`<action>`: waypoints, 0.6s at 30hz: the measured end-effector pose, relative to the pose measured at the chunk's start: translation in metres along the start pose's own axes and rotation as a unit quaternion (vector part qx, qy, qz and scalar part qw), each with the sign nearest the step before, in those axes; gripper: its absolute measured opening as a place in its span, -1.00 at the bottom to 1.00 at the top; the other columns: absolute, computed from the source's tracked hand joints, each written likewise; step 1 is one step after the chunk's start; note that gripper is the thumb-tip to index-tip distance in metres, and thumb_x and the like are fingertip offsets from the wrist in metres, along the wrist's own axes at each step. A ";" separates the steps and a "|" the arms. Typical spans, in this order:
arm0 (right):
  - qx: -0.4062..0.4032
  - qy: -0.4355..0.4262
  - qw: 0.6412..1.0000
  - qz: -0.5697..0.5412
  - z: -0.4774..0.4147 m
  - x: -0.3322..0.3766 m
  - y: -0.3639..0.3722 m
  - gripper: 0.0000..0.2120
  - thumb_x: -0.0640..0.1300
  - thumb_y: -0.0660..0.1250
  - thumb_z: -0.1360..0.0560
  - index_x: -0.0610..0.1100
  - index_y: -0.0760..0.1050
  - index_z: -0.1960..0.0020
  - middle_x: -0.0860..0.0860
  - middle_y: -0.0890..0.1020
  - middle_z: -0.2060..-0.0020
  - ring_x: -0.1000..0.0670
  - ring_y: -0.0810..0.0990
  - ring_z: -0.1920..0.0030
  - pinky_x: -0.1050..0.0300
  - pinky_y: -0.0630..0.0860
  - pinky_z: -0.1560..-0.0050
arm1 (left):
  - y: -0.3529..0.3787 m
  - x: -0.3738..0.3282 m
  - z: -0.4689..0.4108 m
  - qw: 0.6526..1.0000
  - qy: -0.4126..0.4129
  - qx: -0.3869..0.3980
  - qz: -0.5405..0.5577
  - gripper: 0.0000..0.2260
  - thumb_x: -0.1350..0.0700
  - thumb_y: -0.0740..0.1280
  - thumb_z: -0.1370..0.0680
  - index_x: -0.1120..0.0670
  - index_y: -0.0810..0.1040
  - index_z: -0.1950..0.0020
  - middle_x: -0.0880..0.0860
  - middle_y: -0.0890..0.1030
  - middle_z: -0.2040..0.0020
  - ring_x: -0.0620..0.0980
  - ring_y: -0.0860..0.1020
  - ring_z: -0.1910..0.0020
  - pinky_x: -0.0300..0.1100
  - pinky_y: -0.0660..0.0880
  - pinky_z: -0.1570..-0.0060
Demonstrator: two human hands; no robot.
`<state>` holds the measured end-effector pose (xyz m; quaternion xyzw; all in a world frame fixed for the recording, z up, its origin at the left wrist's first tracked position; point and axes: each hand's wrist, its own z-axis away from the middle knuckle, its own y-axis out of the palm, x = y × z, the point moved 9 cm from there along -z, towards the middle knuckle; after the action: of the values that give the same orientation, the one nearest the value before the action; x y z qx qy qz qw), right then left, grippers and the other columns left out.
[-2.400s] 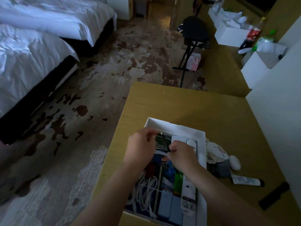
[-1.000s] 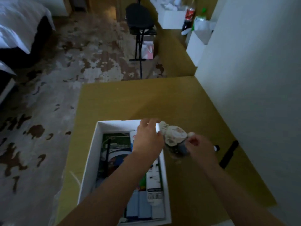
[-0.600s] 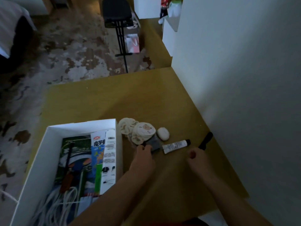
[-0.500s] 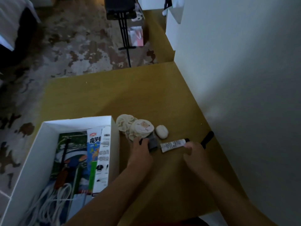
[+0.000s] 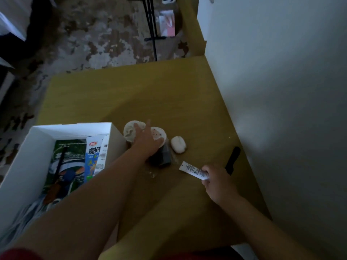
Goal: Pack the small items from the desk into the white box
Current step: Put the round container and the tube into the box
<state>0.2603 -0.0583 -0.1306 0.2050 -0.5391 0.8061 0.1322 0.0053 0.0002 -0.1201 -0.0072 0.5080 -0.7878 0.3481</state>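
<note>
Head view: the right hand (image 5: 218, 182) has its fingers curled round one end of a white tube (image 5: 193, 170). The tube's flat crimped end points toward the box (image 5: 116, 136). Whether the tube is clear of the surface (image 5: 150, 94) cannot be told. The left hand (image 5: 148, 142) lies with fingers straight and spread on two pale discs (image 5: 130, 131), just beside the box's right wall. A dark block (image 5: 163, 156) sits at that wrist, a white oval (image 5: 178, 144) just beside it, and a black bar (image 5: 232, 160) nearer the wall.

Assessment: the tube appears light and soft-walled, so hold it at the firmer cap end, not mid-body. The discs look thin, limp and liable to slide apart, so pinch them together at the rim. The oval looks smooth and may slip, so cup it.
</note>
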 end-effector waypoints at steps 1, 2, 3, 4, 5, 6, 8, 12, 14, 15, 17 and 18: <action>0.009 0.008 1.000 -0.017 0.001 -0.003 -0.001 -0.66 -0.17 0.35 -0.48 -0.04 0.45 -0.24 0.00 0.54 -0.16 0.03 0.51 -0.15 0.16 0.50 -0.13 | 0.001 0.003 -0.003 1.000 -0.010 0.004 0.005 -0.22 -0.13 0.32 -0.51 -0.06 -0.13 -0.54 0.15 -0.19 -0.56 0.21 -0.06 -0.53 0.16 0.11 -0.42; 0.016 0.017 0.999 -0.036 0.002 -0.006 -0.002 -0.65 -0.18 0.34 -0.48 -0.07 0.45 -0.25 -0.03 0.54 -0.17 0.02 0.51 -0.16 0.15 0.49 -0.15 | 0.002 0.005 -0.005 1.000 -0.015 0.004 0.013 -0.20 -0.12 0.32 -0.51 -0.04 -0.15 -0.55 0.16 -0.11 -0.57 0.22 0.00 -0.52 0.16 0.13 -0.41; 0.021 0.030 0.998 -0.056 0.003 -0.009 -0.004 -0.64 -0.19 0.34 -0.49 -0.09 0.44 -0.27 -0.05 0.54 -0.19 0.01 0.51 -0.17 0.16 0.49 -0.14 | 0.002 0.005 -0.006 0.999 -0.019 0.004 0.025 -0.17 -0.11 0.33 -0.51 0.00 -0.18 -0.55 0.17 0.00 -0.56 0.22 0.07 -0.51 0.15 0.18 -0.40; 0.023 0.046 0.996 -0.076 0.005 -0.012 -0.006 -0.63 -0.19 0.33 -0.50 -0.10 0.43 -0.30 -0.06 0.53 -0.22 0.00 0.51 -0.19 0.19 0.48 -0.12 | 0.003 0.006 -0.006 0.999 -0.029 0.005 0.035 -0.14 -0.09 0.35 -0.50 0.04 -0.20 -0.54 0.18 0.09 -0.55 0.22 0.16 -0.48 0.13 0.25 -0.38; 0.022 0.063 0.993 -0.099 0.006 -0.014 -0.008 -0.61 -0.18 0.33 -0.50 -0.09 0.41 -0.32 -0.07 0.52 -0.24 -0.01 0.51 -0.20 0.22 0.46 -0.07 | 0.003 0.007 -0.003 0.998 -0.044 0.004 0.037 -0.12 -0.07 0.37 -0.49 0.08 -0.19 -0.54 0.20 0.17 -0.52 0.22 0.24 -0.45 0.11 0.33 -0.33; 0.020 0.080 0.989 -0.124 0.007 -0.016 -0.011 -0.59 -0.18 0.32 -0.51 -0.08 0.39 -0.34 -0.07 0.51 -0.26 0.00 0.52 -0.19 0.26 0.46 -0.01 | 0.003 0.009 0.000 0.998 -0.061 0.003 0.030 -0.14 -0.04 0.39 -0.48 0.14 -0.12 -0.54 0.23 0.25 -0.47 0.22 0.34 -0.38 0.09 0.41 -0.27; 0.010 0.097 0.981 -0.169 0.007 -0.015 -0.015 -0.57 -0.15 0.33 -0.51 -0.06 0.37 -0.36 -0.05 0.51 -0.26 0.07 0.53 -0.08 0.33 0.45 0.15 | 0.003 0.013 0.010 0.997 -0.076 0.009 0.007 -0.33 -0.02 0.41 -0.46 0.22 0.23 -0.44 0.22 0.49 -0.28 0.18 0.54 -0.16 0.03 0.54 -0.08; -0.007 0.097 0.968 -0.231 0.003 0.000 -0.027 -0.56 -0.07 0.33 -0.50 -0.04 0.36 -0.36 0.04 0.55 -0.13 0.23 0.47 0.20 0.40 0.34 0.38 | -0.010 0.003 0.031 0.997 -0.026 -0.034 -0.058 -0.56 -0.17 0.29 -0.48 0.19 0.56 -0.07 0.10 0.57 0.15 0.06 0.59 0.16 -0.15 0.55 0.24; -0.018 0.090 0.962 -0.257 -0.001 0.012 -0.034 -0.57 -0.06 0.34 -0.50 -0.02 0.37 -0.35 0.15 0.51 0.05 0.24 0.47 0.20 0.38 0.35 0.37 | -0.026 -0.010 0.043 0.995 0.013 -0.063 -0.071 -0.59 -0.21 0.25 -0.48 0.14 0.56 0.08 0.08 0.58 0.21 0.02 0.54 0.24 -0.20 0.46 0.32; -0.024 0.086 0.960 -0.266 -0.003 0.020 -0.038 -0.57 -0.05 0.34 -0.49 -0.01 0.38 -0.34 0.21 0.46 0.13 0.24 0.47 0.20 0.37 0.36 0.36 | -0.036 -0.015 0.050 0.995 0.034 -0.072 -0.064 -0.64 -0.20 0.28 -0.46 0.11 0.55 0.13 0.06 0.59 0.22 0.00 0.53 0.27 -0.23 0.43 0.36; -0.030 0.074 0.955 -0.286 -0.008 0.038 -0.044 -0.59 -0.05 0.34 -0.49 0.00 0.39 -0.33 0.23 0.45 0.17 0.22 0.48 0.20 0.36 0.36 0.35 | -0.056 -0.021 0.065 0.994 0.071 -0.082 -0.007 -0.73 -0.14 0.40 -0.39 0.05 0.56 0.18 -0.03 0.56 0.29 -0.08 0.51 0.31 -0.26 0.37 0.46; -0.029 0.065 0.951 -0.300 -0.010 0.049 -0.046 -0.59 -0.05 0.34 -0.49 0.00 0.40 -0.32 0.21 0.49 0.11 0.20 0.49 0.18 0.34 0.37 0.33 | -0.068 -0.020 0.074 0.992 0.082 -0.088 0.033 -0.75 -0.13 0.45 -0.35 0.03 0.54 0.22 -0.07 0.53 0.33 -0.12 0.50 0.34 -0.28 0.36 0.48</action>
<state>0.2356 -0.0318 -0.0735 0.3004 -0.4658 0.7251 0.4088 0.0108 -0.0307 -0.0229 0.0433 0.6025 -0.7260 0.3287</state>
